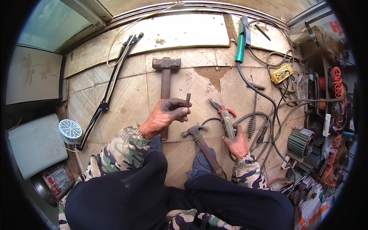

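My left hand (pixel 168 115) is closed, with a short dark metal rod (pixel 188 99) pinched upright between thumb and fingertips. Low on the right, my right hand (pixel 236 143) grips the lower end of a pliers-like tool (pixel 227 124) with pointed metal jaws, a red lever and a long grey body. Its jaws point up and left, apart from the rod. Behind my left hand lies a sledgehammer (pixel 166 64), its handle partly covered by that hand. Between my hands and nearer my legs is a claw hammer (pixel 205 147) with a wrapped neck.
A black folding arm (pixel 111 82) with a round white vented head (pixel 70 129) lies left. A green-handled electrode holder (pixel 240 46), cables and a yellow socket box (pixel 281 74) lie right. An electric motor (pixel 301 142) and red coiled hose (pixel 338 82) crowd the right edge. A pale board (pixel 184 32) lies behind.
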A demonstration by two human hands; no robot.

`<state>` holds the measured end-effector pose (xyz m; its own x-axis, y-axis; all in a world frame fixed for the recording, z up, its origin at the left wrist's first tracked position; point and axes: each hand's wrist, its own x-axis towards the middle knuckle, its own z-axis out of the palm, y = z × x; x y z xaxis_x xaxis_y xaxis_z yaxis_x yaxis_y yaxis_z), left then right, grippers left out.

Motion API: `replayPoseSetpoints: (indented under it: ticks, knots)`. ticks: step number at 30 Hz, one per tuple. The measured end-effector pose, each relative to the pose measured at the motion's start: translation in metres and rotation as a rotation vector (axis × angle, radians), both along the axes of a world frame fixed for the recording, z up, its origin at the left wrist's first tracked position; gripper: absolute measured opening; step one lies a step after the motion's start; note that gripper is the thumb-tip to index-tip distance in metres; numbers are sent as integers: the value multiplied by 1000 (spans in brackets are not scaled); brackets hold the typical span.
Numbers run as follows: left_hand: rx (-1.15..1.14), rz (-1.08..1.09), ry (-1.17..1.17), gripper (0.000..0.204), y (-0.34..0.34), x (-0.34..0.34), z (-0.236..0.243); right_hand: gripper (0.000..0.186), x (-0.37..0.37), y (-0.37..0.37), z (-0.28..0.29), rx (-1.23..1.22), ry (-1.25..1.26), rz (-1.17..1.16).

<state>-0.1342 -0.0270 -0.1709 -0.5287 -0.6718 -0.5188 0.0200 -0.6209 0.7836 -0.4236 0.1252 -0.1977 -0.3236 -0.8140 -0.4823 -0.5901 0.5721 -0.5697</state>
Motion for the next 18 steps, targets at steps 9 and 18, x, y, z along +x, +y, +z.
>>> replayPoseSetpoints:
  ticks: [9,18]
  knots:
    - [-28,-90,-37,33,4,-1,-5,53,-19,-19,38,91,-41,113]
    - [-16,-125,-49,29,14,-13,-8,57,-8,14,17,146,27,54]
